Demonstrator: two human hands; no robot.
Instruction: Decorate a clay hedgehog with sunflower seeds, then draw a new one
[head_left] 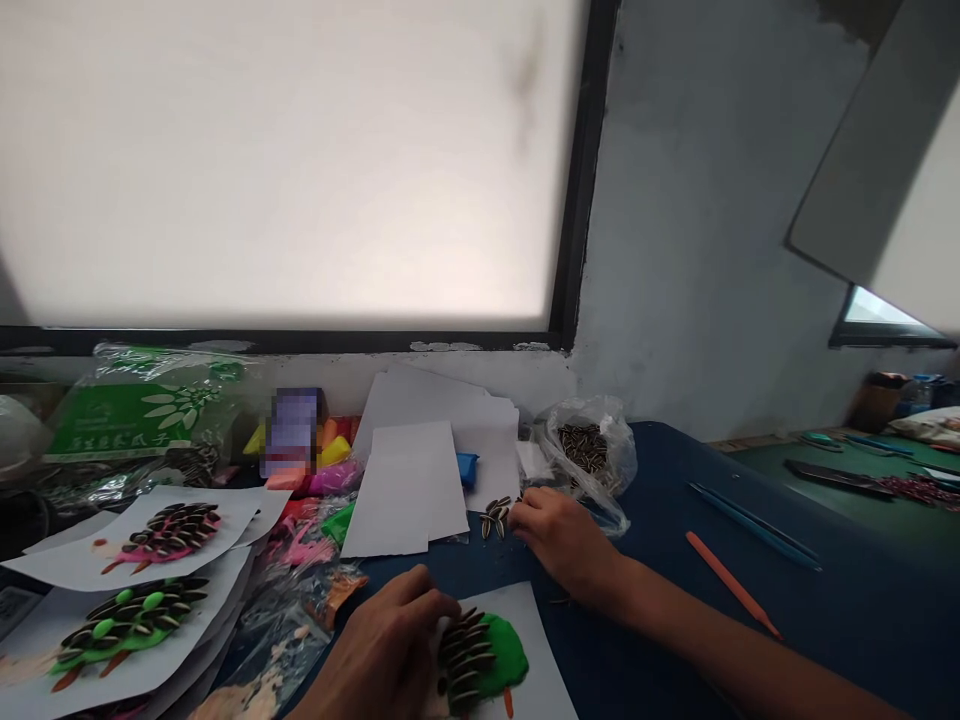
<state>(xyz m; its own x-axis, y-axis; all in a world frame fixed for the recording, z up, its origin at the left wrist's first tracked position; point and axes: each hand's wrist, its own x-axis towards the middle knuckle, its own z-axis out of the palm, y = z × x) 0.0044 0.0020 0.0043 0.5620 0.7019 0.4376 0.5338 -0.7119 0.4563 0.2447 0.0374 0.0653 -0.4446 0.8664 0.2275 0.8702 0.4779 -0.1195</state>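
A green clay shape lies on a white paper sheet at the bottom middle. Rows of striped sunflower seeds stick into its left part, and a small orange clay piece shows below. My left hand is at the sheet's left side, fingers curled beside the seeds; anything between its fingertips is hidden. Farther back, my right hand has its fingertips pinched together at the right edge of a small loose heap of sunflower seeds. What that pinch holds is too hidden to make out.
Behind my right hand stands a clear plastic bag of seeds. Blank white papers lie at the middle back. Finished seed-and-clay pictures are stacked left, near clay packets and a green seed bag. An orange stick tool and blue tweezers-like tool lie right.
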